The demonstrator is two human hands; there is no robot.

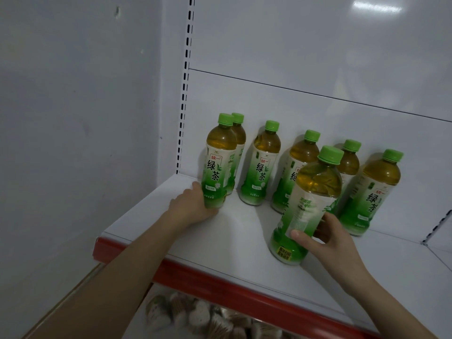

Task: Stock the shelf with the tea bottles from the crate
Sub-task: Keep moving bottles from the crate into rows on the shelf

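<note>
Both hands grip bottles: left hand (193,204) the corner bottle (217,165), right hand (327,238) a tilted bottle (310,204) that could knock neighbours (303,152) over.

White shelf (232,231), red along its front.
7 green-capped tea bottles (260,167) stand on it, most near the back wall.

Two bare arms, uncovered from wrist to the picture's bottom edge. The left hand (190,206) shows beyond the left end of the red strip (244,294), its back smooth and its knuckles faint. The right hand (330,243) shows beyond the strip's middle, with slim fingers and a short, plain thumbnail. Both forearms, crossing the strip, are slender and smooth.
</note>
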